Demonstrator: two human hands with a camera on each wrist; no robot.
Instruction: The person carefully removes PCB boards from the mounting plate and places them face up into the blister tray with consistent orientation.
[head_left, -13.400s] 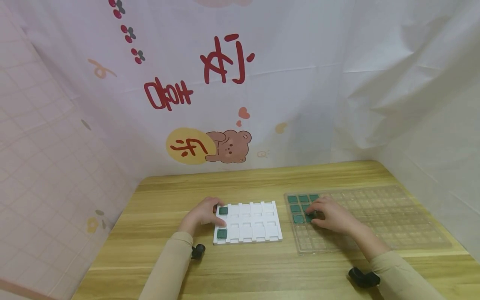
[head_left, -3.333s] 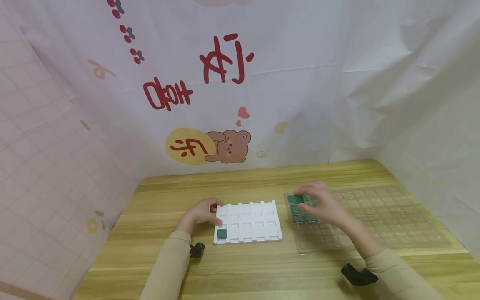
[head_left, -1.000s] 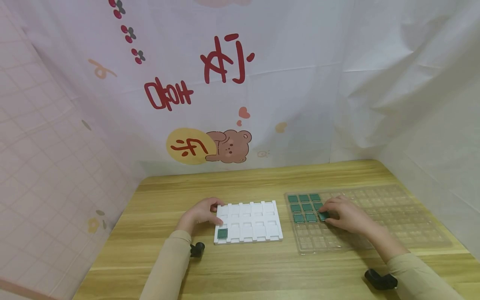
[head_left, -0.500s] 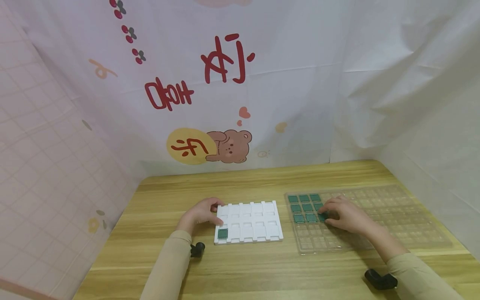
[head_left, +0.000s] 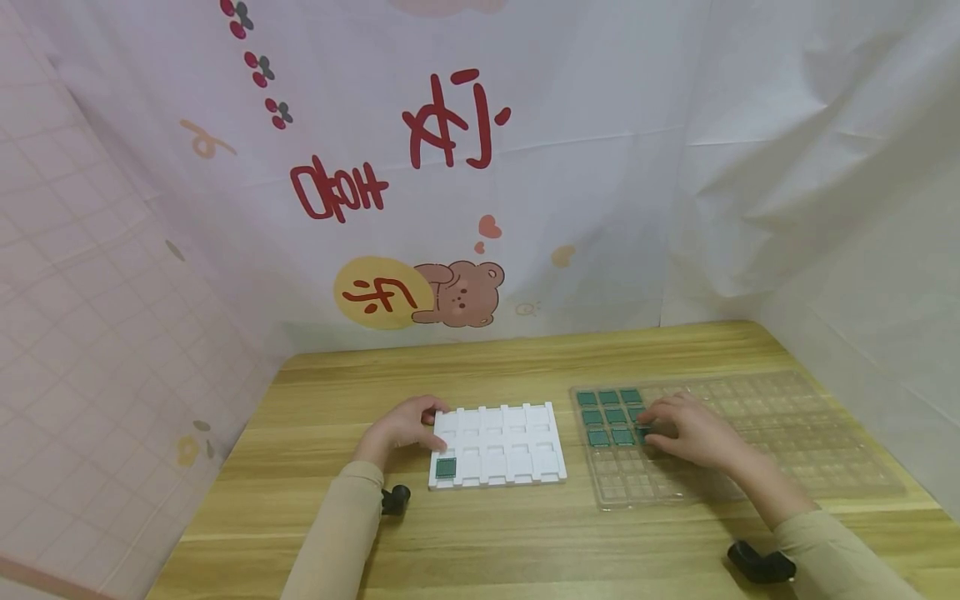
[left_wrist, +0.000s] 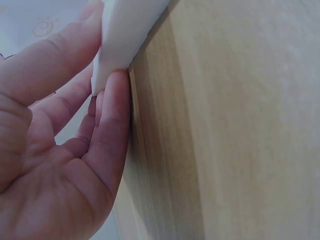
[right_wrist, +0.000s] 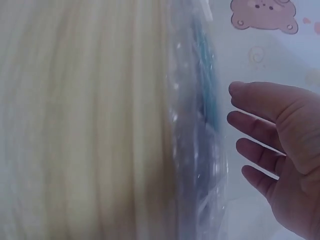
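My left hand (head_left: 405, 422) grips the left edge of a white plastic tray (head_left: 495, 462), thumb on top and fingers against the side. The left wrist view shows the thumb and a finger touching the tray's end (left_wrist: 115, 55). One square green chip (head_left: 446, 467) lies in the tray's near-left pocket. My right hand (head_left: 693, 429) hovers low over a clear plastic tray (head_left: 750, 417), fingertips beside a partly hidden green chip (head_left: 642, 434). In the right wrist view the hand (right_wrist: 285, 145) has its thumb and fingers apart, nothing between them, close to green chips (right_wrist: 205, 75).
Rows of green chips (head_left: 613, 415) fill the far-left pockets of the clear tray. Black wrist-camera mounts (head_left: 761, 562) sit under both wrists. White curtains (head_left: 585, 208) enclose the wooden table (head_left: 525, 542) at the back and sides.
Since the oldest frame, the white tray's far-left chip is gone and the clear tray's third column has filled. My right hand moved rightward along the chips; its fingers lately released the last chip.
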